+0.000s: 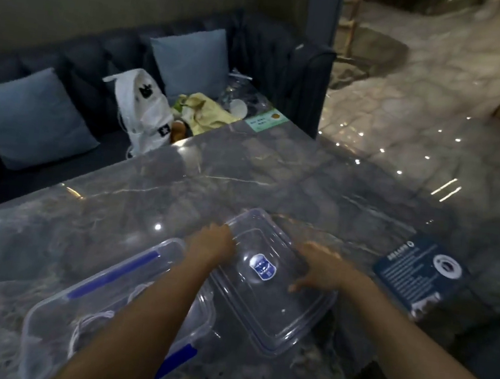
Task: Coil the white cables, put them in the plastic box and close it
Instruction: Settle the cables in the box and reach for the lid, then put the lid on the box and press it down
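Grey marble table (306,180) fills the room's near side. Closest sits one open box (50,319) with white cables (83,326) inside, one coil or more. Just right of it lies one lid (271,288), its long side slanting away. The left hand (213,244) grips its far-left edge; the right hand (320,270) rests spread on top. Lid must go left.

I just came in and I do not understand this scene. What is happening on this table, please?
A person is packing white cables into a clear plastic box on a grey marble table. The cables already lie inside the open box. Both hands are now on the separate clear lid beside the box: the left hand at its far left edge, the right hand on its right side. The box is not yet closed.
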`<action>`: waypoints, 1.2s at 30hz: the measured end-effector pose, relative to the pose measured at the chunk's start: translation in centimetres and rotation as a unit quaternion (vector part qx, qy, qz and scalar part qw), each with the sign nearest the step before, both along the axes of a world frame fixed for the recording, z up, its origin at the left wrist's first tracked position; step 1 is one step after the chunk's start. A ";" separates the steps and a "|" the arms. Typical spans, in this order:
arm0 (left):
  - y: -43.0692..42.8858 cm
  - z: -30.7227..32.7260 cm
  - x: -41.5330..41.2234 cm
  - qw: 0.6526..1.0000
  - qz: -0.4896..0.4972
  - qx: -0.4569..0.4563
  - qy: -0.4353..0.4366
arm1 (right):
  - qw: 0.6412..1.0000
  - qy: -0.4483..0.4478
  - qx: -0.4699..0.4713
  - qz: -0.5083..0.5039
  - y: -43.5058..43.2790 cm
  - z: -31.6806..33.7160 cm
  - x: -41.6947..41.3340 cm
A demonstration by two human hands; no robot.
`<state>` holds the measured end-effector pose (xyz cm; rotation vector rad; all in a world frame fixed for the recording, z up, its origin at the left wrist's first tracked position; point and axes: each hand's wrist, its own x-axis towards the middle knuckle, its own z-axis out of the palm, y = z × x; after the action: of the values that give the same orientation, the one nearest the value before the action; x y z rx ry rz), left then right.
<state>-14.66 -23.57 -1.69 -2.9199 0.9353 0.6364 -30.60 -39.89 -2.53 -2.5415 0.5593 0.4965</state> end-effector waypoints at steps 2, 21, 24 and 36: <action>-0.3 -0.7 0.2 0.999 -0.004 0.029 0.022 | 0.995 0.088 0.026 0.045 -0.6 -0.9 -1.4; -0.1 2.4 4.8 0.901 0.260 -0.328 0.116 | 0.986 -0.145 0.064 0.045 -1.4 -1.5 -3.3; 1.5 3.8 6.5 0.858 0.308 -0.391 0.129 | 0.969 -0.220 0.084 0.069 -1.4 0.6 -2.2; 13.4 8.8 6.3 0.677 0.383 -0.576 0.252 | 0.935 -0.218 0.278 0.009 -1.0 5.5 4.9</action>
<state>-8.35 -10.19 7.13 -4.4655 -0.2367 1.2935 -25.65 -40.93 2.95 -2.0150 0.1907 0.0627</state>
